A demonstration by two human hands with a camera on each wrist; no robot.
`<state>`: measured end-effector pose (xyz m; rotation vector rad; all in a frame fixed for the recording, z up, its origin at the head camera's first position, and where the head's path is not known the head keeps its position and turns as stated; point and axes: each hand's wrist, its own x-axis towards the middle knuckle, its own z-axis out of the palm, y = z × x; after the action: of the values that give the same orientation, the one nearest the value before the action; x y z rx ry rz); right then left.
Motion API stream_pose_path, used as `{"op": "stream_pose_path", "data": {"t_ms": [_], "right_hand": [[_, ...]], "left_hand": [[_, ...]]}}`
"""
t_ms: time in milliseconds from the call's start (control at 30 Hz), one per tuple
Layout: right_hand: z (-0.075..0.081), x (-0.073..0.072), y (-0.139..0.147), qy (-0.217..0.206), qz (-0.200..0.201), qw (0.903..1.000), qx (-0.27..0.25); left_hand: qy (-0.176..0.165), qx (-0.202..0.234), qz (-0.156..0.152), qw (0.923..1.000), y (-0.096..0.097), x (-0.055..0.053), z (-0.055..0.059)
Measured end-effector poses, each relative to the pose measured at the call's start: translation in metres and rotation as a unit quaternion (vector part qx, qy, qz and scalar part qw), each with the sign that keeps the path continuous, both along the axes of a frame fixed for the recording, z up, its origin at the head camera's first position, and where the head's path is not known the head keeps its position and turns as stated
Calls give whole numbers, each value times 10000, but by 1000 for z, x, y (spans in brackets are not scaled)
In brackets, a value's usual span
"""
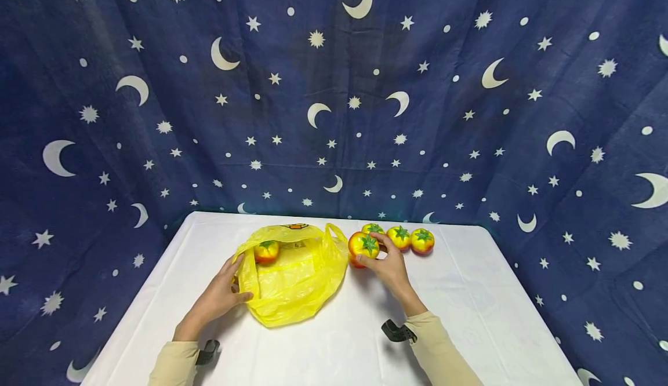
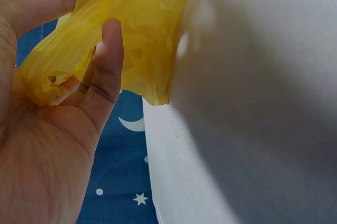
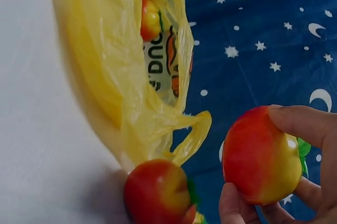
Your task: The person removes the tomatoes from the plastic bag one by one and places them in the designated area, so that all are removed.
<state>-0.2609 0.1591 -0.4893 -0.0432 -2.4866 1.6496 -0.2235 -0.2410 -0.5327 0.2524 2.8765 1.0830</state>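
A yellow plastic bag lies on the table with its mouth spread. Inside it, one red-and-yellow tomato with a green leafy top shows near the left side. My left hand holds the bag's left edge; in the left wrist view, bag film runs between thumb and fingers. To the right of the bag, my right hand grips another tomato between thumb and fingers, raised off the table. Below it, beside the bag handle, sits a further tomato, mostly hidden in the head view.
More tomatoes stand in a row at the back right, among them one behind the held tomato, a middle tomato and a rightmost tomato. A white cloth covers the table. A dark blue curtain with moons and stars hangs behind.
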Motion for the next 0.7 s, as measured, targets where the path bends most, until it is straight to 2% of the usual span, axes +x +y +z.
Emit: {"op": "stream_pose_path", "data": {"t_ms": [267, 700], "right_hand": [[-10, -10, 21, -337, -303, 9990, -31], [-23, -16, 39, -487, -641, 9967, -123]], "left_hand": [[-48, -28, 31, 10000, 1, 1, 1], [-36, -41, 6, 10000, 1, -1, 0]]}}
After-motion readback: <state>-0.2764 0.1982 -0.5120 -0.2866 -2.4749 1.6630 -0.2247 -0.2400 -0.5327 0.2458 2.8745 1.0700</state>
